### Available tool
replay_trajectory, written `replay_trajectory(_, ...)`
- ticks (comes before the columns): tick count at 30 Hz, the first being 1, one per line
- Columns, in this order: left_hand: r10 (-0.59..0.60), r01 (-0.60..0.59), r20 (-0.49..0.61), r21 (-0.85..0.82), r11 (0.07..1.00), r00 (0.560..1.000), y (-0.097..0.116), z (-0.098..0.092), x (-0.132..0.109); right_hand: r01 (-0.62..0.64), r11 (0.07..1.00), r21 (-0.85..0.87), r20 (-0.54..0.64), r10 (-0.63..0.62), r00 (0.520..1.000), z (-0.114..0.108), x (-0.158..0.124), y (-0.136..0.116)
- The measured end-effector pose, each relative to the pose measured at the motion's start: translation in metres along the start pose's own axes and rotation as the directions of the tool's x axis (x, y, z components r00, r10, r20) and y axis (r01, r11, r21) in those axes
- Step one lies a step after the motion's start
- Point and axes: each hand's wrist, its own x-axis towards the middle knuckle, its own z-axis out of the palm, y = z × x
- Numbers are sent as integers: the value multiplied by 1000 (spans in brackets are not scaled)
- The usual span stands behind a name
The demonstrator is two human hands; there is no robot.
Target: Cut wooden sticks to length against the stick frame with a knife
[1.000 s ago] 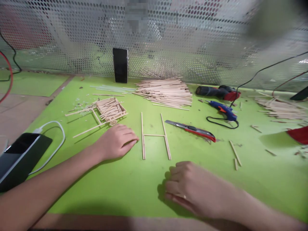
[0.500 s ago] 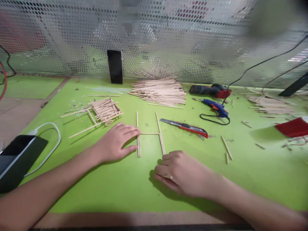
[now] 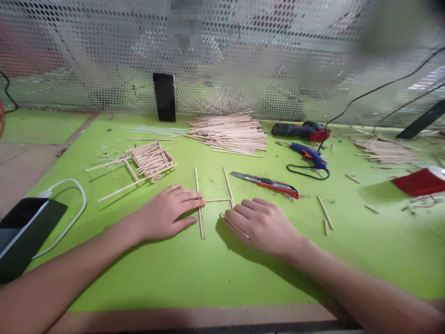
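Note:
An H-shaped frame of thin wooden sticks lies on the green tabletop, with a left upright [image 3: 200, 221], a crossbar [image 3: 218, 200] and a right upright [image 3: 227, 183]. My left hand [image 3: 167, 211] rests flat with its fingers stretched out, fingertips touching the left upright near the crossbar. Curled over the lower end of the right upright is my right hand [image 3: 266, 227]. A short wooden stick [image 3: 239, 228] shows slanting under its fingers, held in the grip. The right hand hides the lower part of the right upright.
A utility knife [image 3: 266, 183] lies right of the frame, a blue glue gun [image 3: 309, 155] and a dark-and-red tool [image 3: 301, 131] beyond it. Stick piles [image 3: 231, 133] and a stick-built box [image 3: 153, 160] lie behind. Phones stand upright [image 3: 164, 97] and lie at left [image 3: 21, 218].
My right hand has moved up along the right upright, and a short stick now shows in its fingers. The frame has shifted slightly toward me. My left hand stays on the left upright.

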Motion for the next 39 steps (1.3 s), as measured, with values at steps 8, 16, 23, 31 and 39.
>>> replay_trajectory(8, -13, 13, -20, -22, 1000, 1000, 1, 0, -1, 29, 992, 124, 51, -36, 998, 0, 0, -1)
replay_trajectory(16, -4, 3, 36, 22, 1000, 999, 3, -2, 1, 23, 919, 393, 180, -102, 978, 1, 1, -3)
replay_trajectory(23, 12, -11, 18, -10, 1000, 1000, 6, 0, 2, 66, 901, 429, 229, -180, 957, 9, 2, -8)
replay_trajectory(31, 8, -8, 2, -56, 998, 1000, 6, 0, 3, 51, 919, 390, 252, -159, 954, 10, 3, -8)
replay_trajectory(39, 63, -62, 9, -62, 996, 998, 7, -4, 5, 40, 937, 347, 256, -136, 957, 7, 4, -8)
